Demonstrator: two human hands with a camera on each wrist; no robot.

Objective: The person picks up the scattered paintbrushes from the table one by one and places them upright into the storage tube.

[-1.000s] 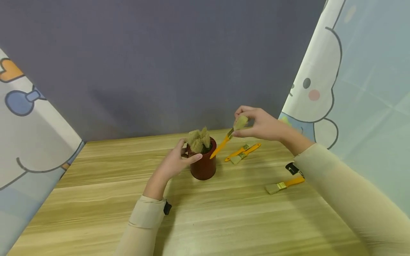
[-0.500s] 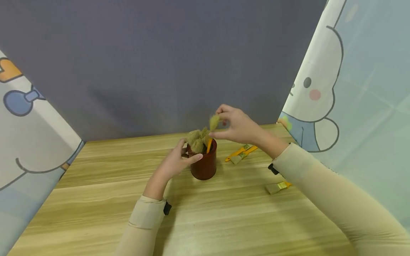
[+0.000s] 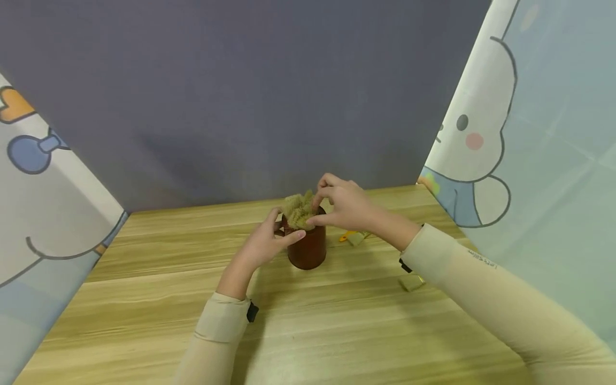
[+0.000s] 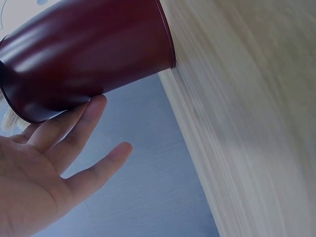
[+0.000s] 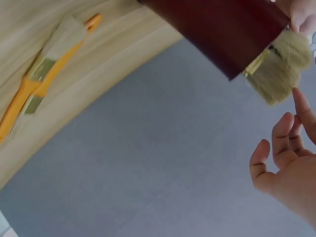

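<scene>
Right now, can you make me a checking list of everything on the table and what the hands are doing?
Surface: wooden table, pale grain, bare in front.
Job's things: dark red cup upright, brushes standing in it, bristles up.
Clutter: two orange-handled brushes lying side by side on the table beyond the cup; one more brush partly hidden under the right sleeve.
Grippers: left hand rests on the cup's side, fingers fairly straight; right hand sits by the bristles, and its wrist view shows the fingers loosely curled, just apart from them.
Cables: nothing seen.
Surroundings: grey backdrop behind, cartoon bunny curtains at the sides.
</scene>
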